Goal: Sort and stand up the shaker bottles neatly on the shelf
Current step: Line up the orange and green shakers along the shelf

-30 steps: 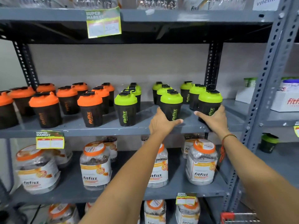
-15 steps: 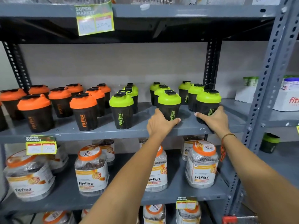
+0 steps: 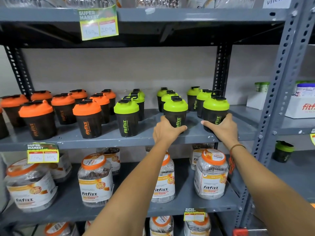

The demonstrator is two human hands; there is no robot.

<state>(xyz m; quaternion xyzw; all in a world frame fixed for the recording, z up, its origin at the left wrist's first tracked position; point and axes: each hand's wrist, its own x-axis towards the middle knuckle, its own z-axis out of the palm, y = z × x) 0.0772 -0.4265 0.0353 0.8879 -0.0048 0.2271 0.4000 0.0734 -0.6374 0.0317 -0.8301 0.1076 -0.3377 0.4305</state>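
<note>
Black shaker bottles stand upright in rows on the grey middle shelf. Several with orange lids fill the left half and several with green lids the right half. My left hand wraps the base of a front green-lid shaker. My right hand grips the base of the rightmost front green-lid shaker. Both bottles rest on the shelf near its front edge.
Clear jars with orange lids stand on the shelf below. A lone green-lid shaker sits on the neighbouring rack to the right, behind the perforated grey upright. White boxes sit beyond it. Price tags hang from the shelf edges.
Both hands stay on the same two green-lid shakers. The view has shifted slightly to the right; the bottles look unmoved.
</note>
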